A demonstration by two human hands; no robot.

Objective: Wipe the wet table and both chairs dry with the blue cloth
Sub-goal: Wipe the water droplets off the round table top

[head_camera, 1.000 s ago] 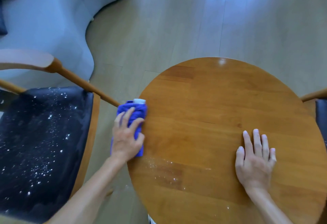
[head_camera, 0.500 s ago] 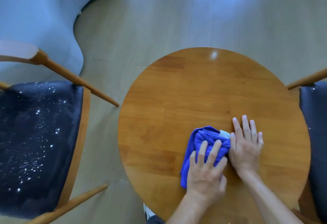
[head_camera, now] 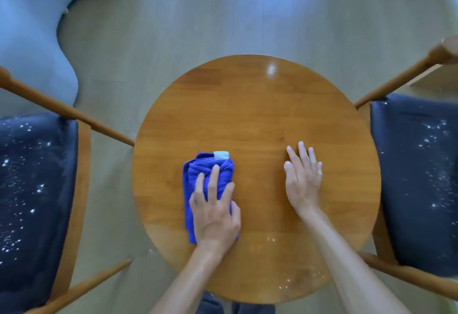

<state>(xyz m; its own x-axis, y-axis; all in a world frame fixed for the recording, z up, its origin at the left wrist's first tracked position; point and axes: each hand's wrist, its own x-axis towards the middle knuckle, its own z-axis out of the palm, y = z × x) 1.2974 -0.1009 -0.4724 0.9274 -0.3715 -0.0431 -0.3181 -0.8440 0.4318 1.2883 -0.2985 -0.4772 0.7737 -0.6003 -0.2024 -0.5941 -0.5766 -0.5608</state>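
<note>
A round wooden table (head_camera: pixel 255 105) fills the middle of the view. The folded blue cloth (head_camera: pixel 198 175) with a white tag lies on its left-centre part. My left hand (head_camera: pixel 215 212) presses flat on the cloth with straight, spread fingers. My right hand (head_camera: pixel 303 180) rests flat on the bare wood to the right, apart from the cloth. A few water drops show near the table's near edge. The left chair (head_camera: pixel 37 189) and the right chair (head_camera: pixel 418 172) have dark seats speckled with water drops.
A pale grey sofa (head_camera: pixel 32 28) curves in at the far left. Light wooden floor (head_camera: pixel 247 11) surrounds the table. The chairs' wooden arms reach toward the table on both sides. My legs show just under the near table edge.
My left hand has slid the cloth from the table's left edge to the right against my right hand, then back left to left-centre. My view has shifted, and both chairs now show.
</note>
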